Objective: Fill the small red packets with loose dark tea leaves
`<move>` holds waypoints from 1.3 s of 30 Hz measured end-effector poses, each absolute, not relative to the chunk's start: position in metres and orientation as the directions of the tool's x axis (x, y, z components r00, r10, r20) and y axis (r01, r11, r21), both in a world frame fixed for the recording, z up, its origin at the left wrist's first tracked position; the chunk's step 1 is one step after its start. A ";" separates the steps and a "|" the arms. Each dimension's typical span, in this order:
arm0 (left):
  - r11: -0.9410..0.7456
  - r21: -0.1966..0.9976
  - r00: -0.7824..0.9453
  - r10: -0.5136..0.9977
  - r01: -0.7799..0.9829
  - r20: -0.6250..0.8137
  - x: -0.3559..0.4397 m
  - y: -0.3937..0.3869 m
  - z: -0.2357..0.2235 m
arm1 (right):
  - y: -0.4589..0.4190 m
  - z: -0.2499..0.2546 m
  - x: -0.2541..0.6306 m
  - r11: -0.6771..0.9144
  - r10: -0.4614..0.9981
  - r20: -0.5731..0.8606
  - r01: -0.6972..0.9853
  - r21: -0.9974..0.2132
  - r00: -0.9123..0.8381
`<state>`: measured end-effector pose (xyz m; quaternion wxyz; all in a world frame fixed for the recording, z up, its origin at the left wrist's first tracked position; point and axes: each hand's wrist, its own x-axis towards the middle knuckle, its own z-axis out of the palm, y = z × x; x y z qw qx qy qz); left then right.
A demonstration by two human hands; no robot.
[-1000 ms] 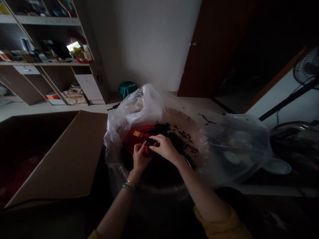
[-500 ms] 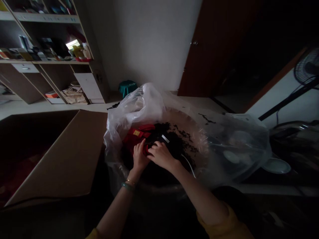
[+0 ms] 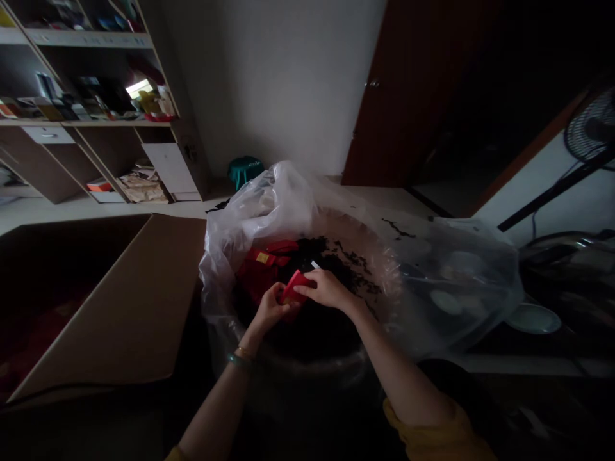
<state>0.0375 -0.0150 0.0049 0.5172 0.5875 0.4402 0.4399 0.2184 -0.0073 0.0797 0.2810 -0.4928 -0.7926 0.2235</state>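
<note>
A small red packet (image 3: 294,289) is held between my two hands above a round tub lined with a clear plastic bag (image 3: 288,192). My left hand (image 3: 271,308) pinches its lower left side. My right hand (image 3: 327,288) grips its right side, thumb across the front. Dark, loose, leaf-like bits (image 3: 343,262) fill much of the tub. Several more red packets (image 3: 259,272), one with a yellow label, lie on the tub's left side. Just beyond my right hand the tip of a white strip (image 3: 315,264) shows; the rest is hidden.
An open cardboard box (image 3: 120,288) with dim red things inside stands at the left. Plastic sheeting (image 3: 461,282) spreads right of the tub. A shelf unit (image 3: 163,163), a green-covered bin (image 3: 245,171), a brown door (image 3: 369,109) and a fan (image 3: 590,131) stand farther off.
The red packet has come up into clearer view between my hands, its flat face now showing. My right hand has shifted right and covers most of the white strip; my left hand has lowered slightly.
</note>
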 end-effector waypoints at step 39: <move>-0.225 0.964 0.267 0.947 0.144 0.181 0.038 -0.017 0.003 | -0.001 0.074 0.206 0.316 0.929 0.159 0.493 -0.810 -0.335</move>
